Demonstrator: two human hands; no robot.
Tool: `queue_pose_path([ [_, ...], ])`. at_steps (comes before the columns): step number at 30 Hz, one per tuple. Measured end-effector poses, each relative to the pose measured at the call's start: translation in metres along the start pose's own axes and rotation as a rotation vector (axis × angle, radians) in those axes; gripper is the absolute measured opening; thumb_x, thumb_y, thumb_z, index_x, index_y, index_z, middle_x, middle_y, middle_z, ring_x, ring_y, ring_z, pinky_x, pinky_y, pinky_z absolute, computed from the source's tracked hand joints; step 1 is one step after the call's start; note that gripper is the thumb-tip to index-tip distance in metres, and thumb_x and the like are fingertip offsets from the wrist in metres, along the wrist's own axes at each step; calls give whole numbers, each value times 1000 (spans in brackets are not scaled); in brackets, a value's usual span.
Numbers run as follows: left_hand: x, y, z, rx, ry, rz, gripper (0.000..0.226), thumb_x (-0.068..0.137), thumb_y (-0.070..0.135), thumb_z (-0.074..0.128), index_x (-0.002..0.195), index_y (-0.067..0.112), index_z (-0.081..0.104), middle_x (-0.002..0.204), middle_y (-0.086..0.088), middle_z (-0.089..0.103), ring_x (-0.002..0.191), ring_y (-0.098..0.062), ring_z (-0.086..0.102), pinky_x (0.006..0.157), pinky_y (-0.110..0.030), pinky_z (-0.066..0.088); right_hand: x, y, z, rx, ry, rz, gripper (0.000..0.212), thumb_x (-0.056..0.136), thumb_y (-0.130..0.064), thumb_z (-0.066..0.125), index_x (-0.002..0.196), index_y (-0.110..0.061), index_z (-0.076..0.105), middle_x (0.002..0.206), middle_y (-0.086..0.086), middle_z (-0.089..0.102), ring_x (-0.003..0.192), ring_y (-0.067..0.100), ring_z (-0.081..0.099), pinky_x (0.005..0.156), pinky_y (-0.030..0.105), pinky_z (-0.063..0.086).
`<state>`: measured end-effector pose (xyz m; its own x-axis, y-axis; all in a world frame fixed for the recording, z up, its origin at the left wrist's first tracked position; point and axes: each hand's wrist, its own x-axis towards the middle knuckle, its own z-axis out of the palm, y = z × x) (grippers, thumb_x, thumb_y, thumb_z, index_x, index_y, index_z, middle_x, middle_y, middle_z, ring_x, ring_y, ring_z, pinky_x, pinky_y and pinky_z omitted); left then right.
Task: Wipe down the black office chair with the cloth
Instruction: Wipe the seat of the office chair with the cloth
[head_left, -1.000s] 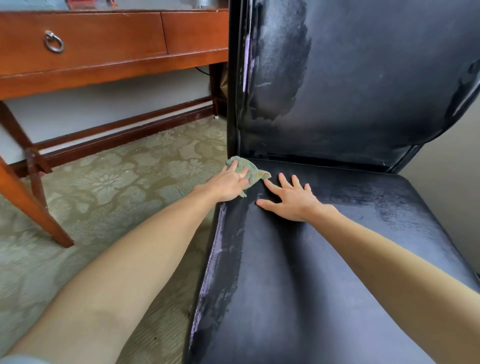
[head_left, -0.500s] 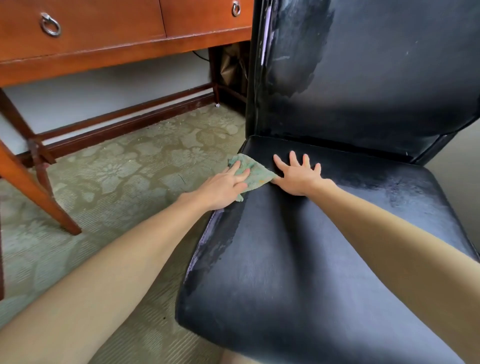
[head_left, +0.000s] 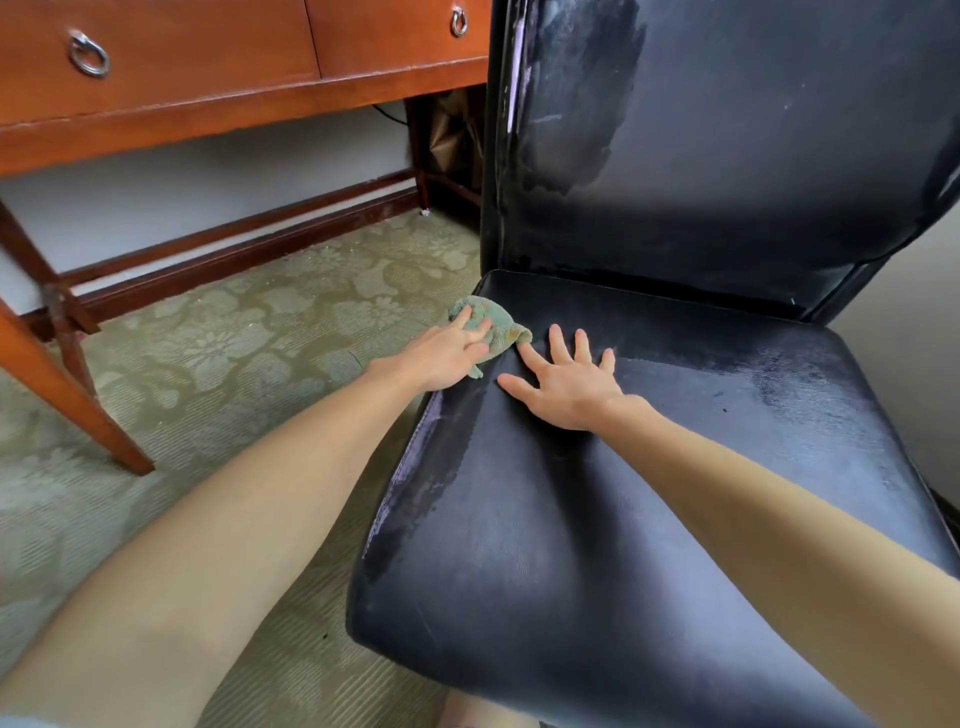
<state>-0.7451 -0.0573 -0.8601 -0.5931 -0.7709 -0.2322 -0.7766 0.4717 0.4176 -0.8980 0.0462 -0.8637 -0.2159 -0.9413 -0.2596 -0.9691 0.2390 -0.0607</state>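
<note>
- At far-left edge of seat (head_left: 649, 493): left hand (head_left: 441, 358) presses cloth (head_left: 498, 325), fingers straight; cloth has shifted nearer, away from backrest (head_left: 753, 156).
- Right hand (head_left: 566, 387) stays flat on black office chair (head_left: 571, 571), fingers spread.
- Left-edge pass likely starting.

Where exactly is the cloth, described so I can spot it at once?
Find the black office chair right of the wooden desk. At its seat's back left corner, the left hand presses flat on the cloth, just left of the right hand. It alone is small, crumpled and teal green with orange stains.
</note>
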Motion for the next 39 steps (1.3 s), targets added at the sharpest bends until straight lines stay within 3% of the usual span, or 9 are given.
queue_pose_path([
  [10, -90, -20, 24, -54, -5, 70, 48, 105, 39, 33, 152, 42, 22, 158, 24, -7, 147, -18, 19, 119, -44, 21, -4, 1, 4, -56, 31, -37, 70, 92, -69, 15, 151, -39, -8, 161, 6, -11, 146, 37, -14, 115, 62, -3],
  [19, -23, -6, 1, -38, 1, -17, 49, 105, 39, 32, 153, 37, 22, 163, 11, -4, 148, -29, 18, 118, -45, 19, -6, 0, 2, -38, 11, -31, 74, 88, -75, 13, 151, -39, -2, 162, 3, -10, 147, 33, -13, 115, 61, -2],
  [24, -40, -8, 11, -52, 40, -10, 48, 105, 38, 32, 153, 39, 23, 162, 13, 1, 145, -31, 24, 116, -44, 25, -5, -1, 2, -21, 16, -13, 74, 88, -76, 13, 151, -42, -3, 162, 2, -9, 147, 33, -13, 115, 62, -2],
  [33, -146, -25, 39, -123, 20, 102, 47, 105, 37, 34, 150, 42, 26, 158, 23, -1, 148, -5, 3, 120, -45, 17, -9, 0, 5, -22, 27, -33, 70, 89, -74, 14, 150, -44, -4, 162, 2, -9, 147, 33, -13, 115, 61, -3],
  [39, -91, -17, 18, -92, 12, 20, 48, 105, 39, 31, 153, 39, 24, 160, 19, -3, 148, -22, 19, 119, -45, 18, -9, 2, 3, -21, 15, -39, 72, 88, -76, 13, 150, -44, -3, 162, 2, -10, 147, 32, -13, 115, 61, -3],
])
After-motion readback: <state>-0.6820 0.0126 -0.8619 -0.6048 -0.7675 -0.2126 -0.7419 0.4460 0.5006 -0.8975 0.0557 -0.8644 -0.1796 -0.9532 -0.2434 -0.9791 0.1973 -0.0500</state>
